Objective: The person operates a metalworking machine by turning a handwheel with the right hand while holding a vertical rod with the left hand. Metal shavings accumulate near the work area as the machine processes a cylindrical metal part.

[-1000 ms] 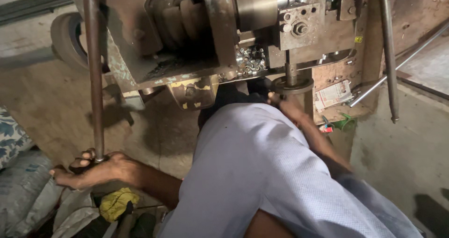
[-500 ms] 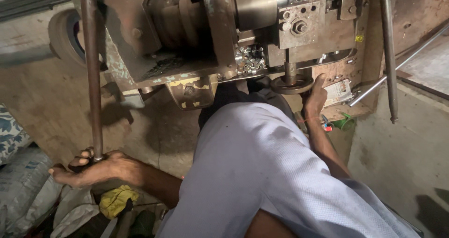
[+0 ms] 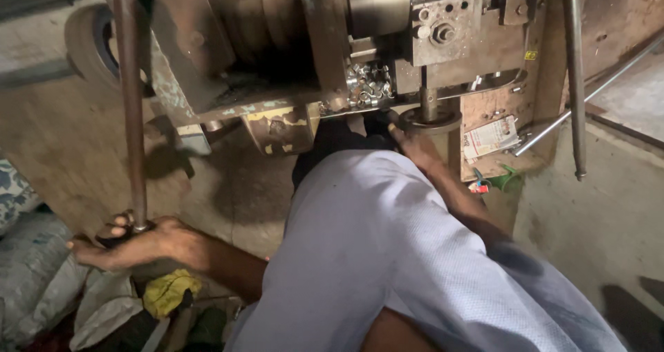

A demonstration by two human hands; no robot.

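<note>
A raised knee in pale trousers point(image 3: 387, 255) blocks much of the rusty machine point(image 3: 311, 61). Left of the machine, the left hand point(image 3: 135, 245) grips the foot of a long iron lever point(image 3: 130, 103); beneath it, the right hand's point(image 3: 415, 144) fingers curl against a round metal wheel point(image 3: 430, 120).

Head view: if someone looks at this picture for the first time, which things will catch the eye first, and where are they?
Most striking is the big rusty machine across the top, with a heap of small shiny metal rings at its middle. At lower left, the left hand closes its grip on the lower end of a long upright lever. The right hand touches a round metal part under the machine, beyond the pale-trousered knee.
</note>
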